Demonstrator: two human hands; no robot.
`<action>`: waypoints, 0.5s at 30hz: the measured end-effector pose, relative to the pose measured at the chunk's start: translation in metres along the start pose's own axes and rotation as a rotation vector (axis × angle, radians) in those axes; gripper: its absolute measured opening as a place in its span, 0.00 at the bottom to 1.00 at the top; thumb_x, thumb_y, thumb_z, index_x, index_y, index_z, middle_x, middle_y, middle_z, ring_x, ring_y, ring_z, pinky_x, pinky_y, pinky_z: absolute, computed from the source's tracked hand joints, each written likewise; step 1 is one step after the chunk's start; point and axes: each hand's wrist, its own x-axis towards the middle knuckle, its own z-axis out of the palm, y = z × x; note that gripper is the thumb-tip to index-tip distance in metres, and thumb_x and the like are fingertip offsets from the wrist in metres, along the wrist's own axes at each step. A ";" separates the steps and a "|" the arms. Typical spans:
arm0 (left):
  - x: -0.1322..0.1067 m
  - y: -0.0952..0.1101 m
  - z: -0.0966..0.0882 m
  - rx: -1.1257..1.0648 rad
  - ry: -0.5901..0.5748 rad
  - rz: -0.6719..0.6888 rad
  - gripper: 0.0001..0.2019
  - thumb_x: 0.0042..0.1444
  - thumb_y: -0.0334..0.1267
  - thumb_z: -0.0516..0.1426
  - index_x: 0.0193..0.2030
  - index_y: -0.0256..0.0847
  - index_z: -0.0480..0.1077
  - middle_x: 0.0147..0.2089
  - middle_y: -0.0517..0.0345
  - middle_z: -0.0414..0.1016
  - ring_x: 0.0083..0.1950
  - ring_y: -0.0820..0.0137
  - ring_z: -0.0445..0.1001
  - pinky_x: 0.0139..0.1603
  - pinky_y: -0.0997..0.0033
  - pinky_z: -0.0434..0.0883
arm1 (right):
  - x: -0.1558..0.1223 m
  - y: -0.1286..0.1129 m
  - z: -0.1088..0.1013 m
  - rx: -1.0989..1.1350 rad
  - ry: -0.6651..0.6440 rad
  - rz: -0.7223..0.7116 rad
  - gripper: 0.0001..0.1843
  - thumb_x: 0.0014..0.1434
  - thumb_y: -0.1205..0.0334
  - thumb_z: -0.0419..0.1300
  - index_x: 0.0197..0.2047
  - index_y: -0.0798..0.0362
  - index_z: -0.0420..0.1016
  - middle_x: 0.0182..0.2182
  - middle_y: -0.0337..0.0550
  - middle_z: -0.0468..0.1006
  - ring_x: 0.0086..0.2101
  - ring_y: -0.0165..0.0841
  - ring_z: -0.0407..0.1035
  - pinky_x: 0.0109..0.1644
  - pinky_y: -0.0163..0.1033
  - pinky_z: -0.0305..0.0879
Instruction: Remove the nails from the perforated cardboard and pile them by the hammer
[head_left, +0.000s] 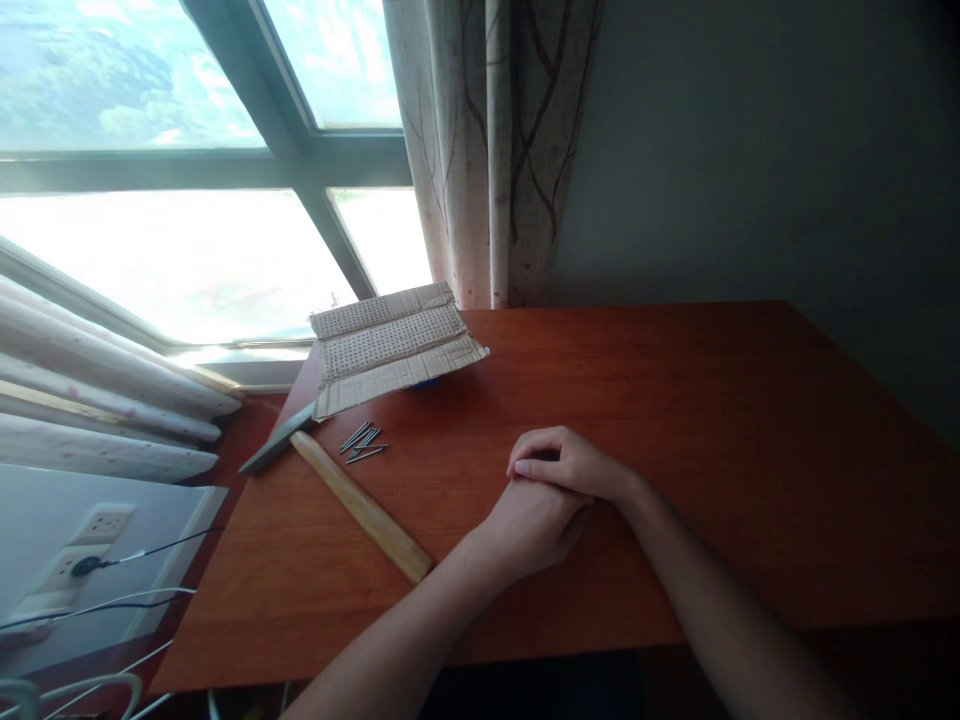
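My left hand point(536, 525) rests on the wooden table with its fingers curled in; their tips are hidden, and nothing shows in it. Over the back of it lies my right hand point(571, 463), with bent fingers wrapped around the left. Left of my forearm is a hammer, its light wooden handle point(364, 508) slanting toward me and its grey metal head point(276, 442) at the table's left edge. Several loose nails point(364, 441) lie beside the handle. Behind them, a creased piece of brown cardboard point(394, 345) sits raised, with a bit of something blue point(424, 383) under it.
The reddish-brown table point(720, 440) reaches to the dark wall on the right. A bright window point(150, 260) and patterned curtains point(465, 150) stand behind and to the left. Below the left edge are a wall socket point(71, 570) with a plug and several cables point(112, 605).
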 end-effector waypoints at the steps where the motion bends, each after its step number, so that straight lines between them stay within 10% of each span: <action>1: 0.000 0.000 0.000 -0.003 0.000 -0.001 0.12 0.63 0.33 0.55 0.48 0.37 0.78 0.45 0.46 0.81 0.45 0.57 0.79 0.48 0.59 0.75 | 0.000 0.000 0.000 -0.004 0.000 0.002 0.09 0.62 0.57 0.63 0.36 0.53 0.82 0.36 0.43 0.83 0.41 0.36 0.76 0.49 0.40 0.69; 15: 0.000 0.000 0.000 -0.007 0.000 -0.007 0.13 0.63 0.33 0.55 0.49 0.37 0.78 0.45 0.45 0.81 0.46 0.57 0.79 0.47 0.59 0.76 | -0.001 -0.004 0.001 -0.022 0.010 0.030 0.09 0.61 0.57 0.63 0.37 0.52 0.82 0.37 0.42 0.83 0.41 0.36 0.75 0.49 0.40 0.68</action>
